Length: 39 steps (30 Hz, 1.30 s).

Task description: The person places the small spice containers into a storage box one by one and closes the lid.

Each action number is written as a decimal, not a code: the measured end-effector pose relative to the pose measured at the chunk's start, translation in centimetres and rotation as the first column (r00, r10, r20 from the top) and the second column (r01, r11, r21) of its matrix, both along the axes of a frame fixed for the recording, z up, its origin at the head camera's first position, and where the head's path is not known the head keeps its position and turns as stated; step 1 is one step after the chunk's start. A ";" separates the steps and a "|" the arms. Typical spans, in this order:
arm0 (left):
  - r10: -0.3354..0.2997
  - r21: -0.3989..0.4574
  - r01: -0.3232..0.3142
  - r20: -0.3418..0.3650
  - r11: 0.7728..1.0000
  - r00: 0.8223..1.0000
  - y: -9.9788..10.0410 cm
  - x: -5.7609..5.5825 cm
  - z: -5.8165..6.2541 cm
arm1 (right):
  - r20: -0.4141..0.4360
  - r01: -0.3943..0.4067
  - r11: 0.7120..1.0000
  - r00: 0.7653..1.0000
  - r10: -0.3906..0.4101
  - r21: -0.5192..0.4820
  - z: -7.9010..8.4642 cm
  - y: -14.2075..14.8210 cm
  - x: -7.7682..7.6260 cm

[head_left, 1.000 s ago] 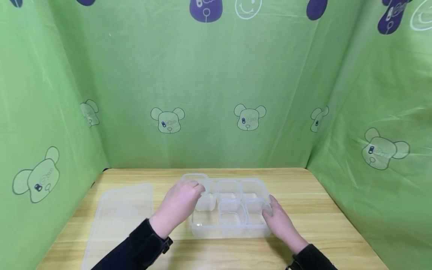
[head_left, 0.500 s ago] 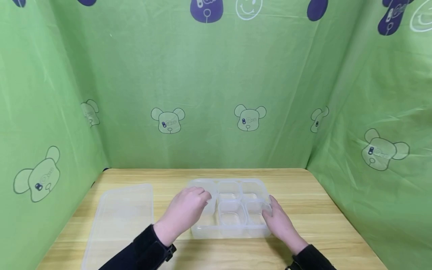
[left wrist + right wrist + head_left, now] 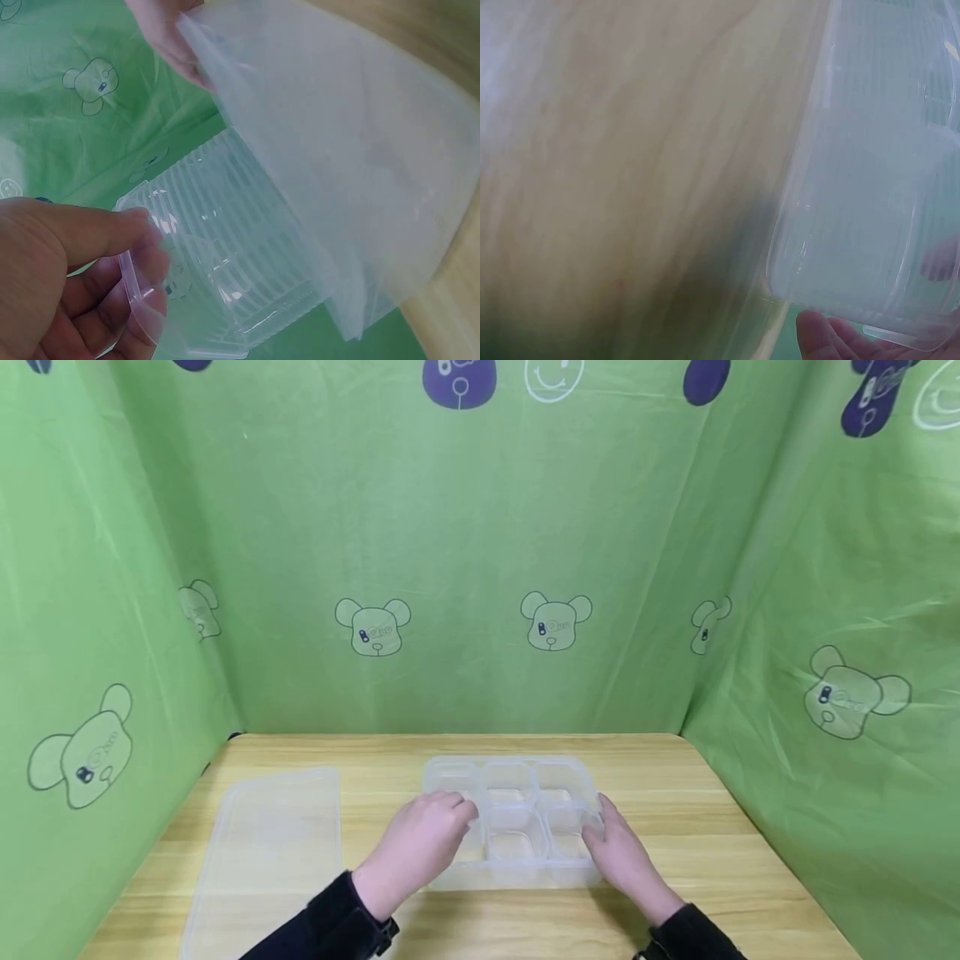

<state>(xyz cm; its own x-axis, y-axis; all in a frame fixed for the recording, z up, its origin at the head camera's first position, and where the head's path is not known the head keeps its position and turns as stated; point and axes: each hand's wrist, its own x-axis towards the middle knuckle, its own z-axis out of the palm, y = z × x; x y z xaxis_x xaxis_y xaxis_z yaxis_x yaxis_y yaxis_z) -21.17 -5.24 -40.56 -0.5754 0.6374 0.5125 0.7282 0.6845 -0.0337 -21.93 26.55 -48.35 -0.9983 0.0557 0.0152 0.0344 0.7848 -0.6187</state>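
Note:
A clear plastic storage box [image 3: 517, 877] sits on the table with several small clear bins inside it in two rows. My left hand [image 3: 416, 847] is over the box's near left part, pinching the rim of a small ribbed bin [image 3: 225, 247] between thumb and fingers. In the left wrist view that bin reaches behind the box's cloudy wall [image 3: 367, 142]; its lower end is hard to make out. My right hand [image 3: 626, 860] holds the box's right side, thumb over the rim. Fingertips [image 3: 817, 337] show at the box's end in the right wrist view.
A flat translucent lid [image 3: 270, 843] lies on the wooden table [image 3: 660, 760] to the left of the box. Green printed cloth [image 3: 465, 527] hangs at the back and on both sides.
My left hand has moved right and nearer to me with the small bin, from above the box's far left corner to the near left part. The right hand has stayed on the box.

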 end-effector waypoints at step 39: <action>0.008 -0.020 -0.006 0.122 1.000 0.992 0.1 0.3 -3.4 | -0.001 0.009 1.000 1.000 -0.009 0.005 0.0 -0.1 0.1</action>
